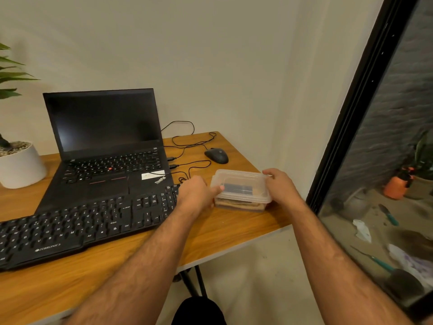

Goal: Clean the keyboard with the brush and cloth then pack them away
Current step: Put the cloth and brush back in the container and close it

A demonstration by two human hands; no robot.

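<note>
Two bare forearms reach over the desk (234,233) as the left hand (195,192) and right hand (281,187) clasp opposite ends of the lidded clear plastic box (241,187), likely light, thin-walled, best held by its rim, beside the keyboard (77,228).

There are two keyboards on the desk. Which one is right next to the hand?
The separate black keyboard lying in front, marked Zebronics. Its right end sits beside the left hand. The other keyboard belongs to the open laptop farther back.
</note>
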